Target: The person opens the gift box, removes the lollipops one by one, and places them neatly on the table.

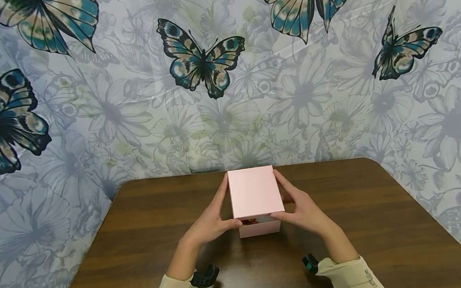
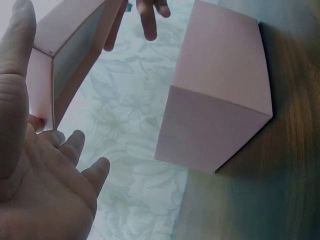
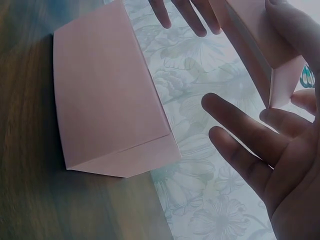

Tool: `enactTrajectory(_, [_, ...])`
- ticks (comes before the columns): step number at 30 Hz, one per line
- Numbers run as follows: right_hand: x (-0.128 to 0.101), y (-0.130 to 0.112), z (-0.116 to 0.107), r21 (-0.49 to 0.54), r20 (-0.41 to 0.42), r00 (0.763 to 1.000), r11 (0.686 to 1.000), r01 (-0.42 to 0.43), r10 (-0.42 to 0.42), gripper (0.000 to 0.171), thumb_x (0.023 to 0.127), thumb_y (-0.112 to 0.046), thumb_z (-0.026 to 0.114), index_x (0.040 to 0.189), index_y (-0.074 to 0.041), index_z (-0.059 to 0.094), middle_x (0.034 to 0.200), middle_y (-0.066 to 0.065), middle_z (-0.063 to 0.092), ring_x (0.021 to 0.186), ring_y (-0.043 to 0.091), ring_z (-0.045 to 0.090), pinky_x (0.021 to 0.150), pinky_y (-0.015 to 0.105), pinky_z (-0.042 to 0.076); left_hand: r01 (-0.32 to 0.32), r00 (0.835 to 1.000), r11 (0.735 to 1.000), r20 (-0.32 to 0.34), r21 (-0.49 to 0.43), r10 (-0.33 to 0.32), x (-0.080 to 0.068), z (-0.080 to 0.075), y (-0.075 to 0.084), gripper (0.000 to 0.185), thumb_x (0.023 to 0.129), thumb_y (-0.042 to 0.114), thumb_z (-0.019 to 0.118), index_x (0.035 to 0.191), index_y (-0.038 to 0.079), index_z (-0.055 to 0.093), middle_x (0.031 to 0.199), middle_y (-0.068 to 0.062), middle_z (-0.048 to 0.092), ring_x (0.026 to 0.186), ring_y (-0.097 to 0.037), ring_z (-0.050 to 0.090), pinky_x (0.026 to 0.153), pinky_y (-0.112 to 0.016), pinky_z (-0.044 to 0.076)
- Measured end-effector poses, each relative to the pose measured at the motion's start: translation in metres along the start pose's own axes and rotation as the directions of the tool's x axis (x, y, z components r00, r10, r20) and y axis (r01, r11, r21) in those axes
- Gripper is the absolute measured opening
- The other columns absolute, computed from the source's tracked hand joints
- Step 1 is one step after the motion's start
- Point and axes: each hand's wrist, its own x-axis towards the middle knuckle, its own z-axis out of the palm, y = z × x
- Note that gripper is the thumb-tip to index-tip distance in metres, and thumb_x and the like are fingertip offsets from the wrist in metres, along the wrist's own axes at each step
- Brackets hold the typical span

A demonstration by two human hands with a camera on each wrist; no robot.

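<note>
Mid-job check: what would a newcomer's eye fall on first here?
First, the pale pink lid at centre, held between the left hand and right hand, above the matching pink box on the brown table. Next, the bold teal-and-cream butterflies on the floral backdrop behind.

From the head I look forward and down past the fingers [image 1: 220, 193]; my two wrist views, close by them, face forward, tipped sideways, sharing lid [image 1: 255, 190] and box [image 1: 260, 230].
</note>
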Motion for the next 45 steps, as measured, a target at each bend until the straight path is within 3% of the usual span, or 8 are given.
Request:
enactTrajectory(6, [0.000, -0.002, 0.001, 0.019, -0.008, 1.000, 1.000, 0.000, 0.000, 0.106, 0.083, -0.024, 0.083, 0.162, -0.028, 0.013, 0.154, 0.011, 0.046, 0.094, 0.008, 0.070, 0.084, 0.032, 0.058, -0.017, 1.000, 1.000, 0.006, -0.015, 0.017, 0.000, -0.001, 0.000, 0.124, 0.070, 0.076, 0.065, 0.159, 0.036, -0.011, 0.168, 0.012, -0.012, 0.157, -0.027, -0.004, 0.120, -0.068, 0.015])
enactTrajectory(13, [0.001, -0.002, 0.001, 0.002, -0.025, 0.999, 1.000, 0.022, -0.022, 0.105, 0.082, -0.022, 0.083, 0.161, -0.027, 0.015, 0.137, 0.009, 0.060, 0.090, 0.007, 0.069, 0.081, 0.029, 0.057, -0.033, 0.999, 0.999, 0.005, -0.004, 0.033, 0.000, -0.003, 0.002, 0.123, 0.073, 0.072, 0.068, 0.160, 0.033, -0.011, 0.168, 0.013, -0.015, 0.157, -0.025, -0.008, 0.120, -0.068, 0.013])
enactTrajectory(23, [0.000, -0.001, -0.001, 0.028, -0.016, 1.000, 1.000, 0.005, -0.005, 0.093, 0.091, -0.015, 0.073, 0.162, -0.024, 0.014, 0.154, 0.016, 0.044, 0.086, 0.006, 0.071, 0.079, 0.026, 0.058, 0.069, 0.998, 0.997, 0.001, 0.013, -0.069, -0.001, -0.002, 0.006, 0.125, 0.076, 0.044, 0.085, 0.157, 0.045, -0.011, 0.168, 0.016, -0.011, 0.158, -0.019, -0.001, 0.121, -0.065, 0.017])
enactTrajectory(26, [0.001, -0.002, -0.001, 0.051, -0.044, 0.999, 0.999, -0.002, 0.004, 0.090, 0.091, -0.011, 0.072, 0.161, -0.020, 0.017, 0.124, 0.016, 0.066, 0.070, 0.005, 0.066, 0.067, 0.024, 0.055, 0.092, 0.996, 0.996, 0.006, 0.006, -0.092, -0.002, -0.001, 0.008, 0.125, 0.077, 0.034, 0.086, 0.156, 0.048, -0.011, 0.167, 0.020, -0.008, 0.157, -0.020, 0.004, 0.121, -0.063, 0.020])
enactTrajectory(30, [0.001, -0.002, 0.000, 0.087, -0.074, 0.997, 0.996, -0.018, 0.025, 0.087, 0.090, -0.007, 0.072, 0.160, -0.018, 0.022, 0.091, 0.013, 0.073, 0.062, 0.011, 0.064, 0.057, 0.023, 0.052, 0.100, 0.995, 0.995, 0.012, 0.015, -0.100, -0.002, 0.000, 0.009, 0.124, 0.081, 0.021, 0.084, 0.155, 0.050, -0.012, 0.167, 0.019, -0.006, 0.157, -0.021, 0.008, 0.121, -0.062, 0.024])
enactTrajectory(35, [0.002, -0.002, 0.002, 0.092, -0.116, 0.993, 0.996, -0.021, 0.032, 0.086, 0.089, -0.004, 0.073, 0.159, -0.014, 0.025, 0.117, 0.022, 0.070, 0.075, 0.009, 0.070, 0.060, 0.022, 0.056, 0.066, 0.998, 0.997, 0.020, 0.033, -0.067, -0.002, 0.000, 0.009, 0.122, 0.083, 0.020, 0.082, 0.156, 0.045, -0.013, 0.168, 0.016, -0.005, 0.157, -0.022, 0.009, 0.120, -0.060, 0.026])
enactTrajectory(39, [0.004, -0.002, 0.004, 0.095, -0.172, 0.984, 0.995, -0.025, 0.041, 0.086, 0.087, 0.000, 0.074, 0.158, -0.011, 0.028, 0.146, 0.024, 0.051, 0.091, 0.010, 0.072, 0.066, 0.022, 0.059, 0.059, 0.998, 0.997, 0.016, 0.054, -0.060, -0.002, -0.001, 0.010, 0.105, 0.093, 0.026, 0.071, 0.158, 0.042, -0.010, 0.168, 0.015, -0.002, 0.156, -0.021, 0.016, 0.122, -0.056, 0.025])
enactTrajectory(45, [0.004, -0.006, 0.007, -0.012, -0.256, 0.967, 1.000, 0.016, -0.019, 0.081, 0.083, 0.000, 0.077, 0.154, -0.008, 0.038, 0.130, 0.022, 0.063, 0.091, 0.016, 0.072, 0.071, 0.023, 0.061, -0.004, 0.999, 0.998, -0.037, 0.059, 0.007, -0.001, -0.001, 0.010, 0.087, 0.101, 0.016, 0.057, 0.160, 0.035, -0.004, 0.167, -0.003, 0.021, 0.147, -0.030, 0.038, 0.116, -0.053, 0.037])
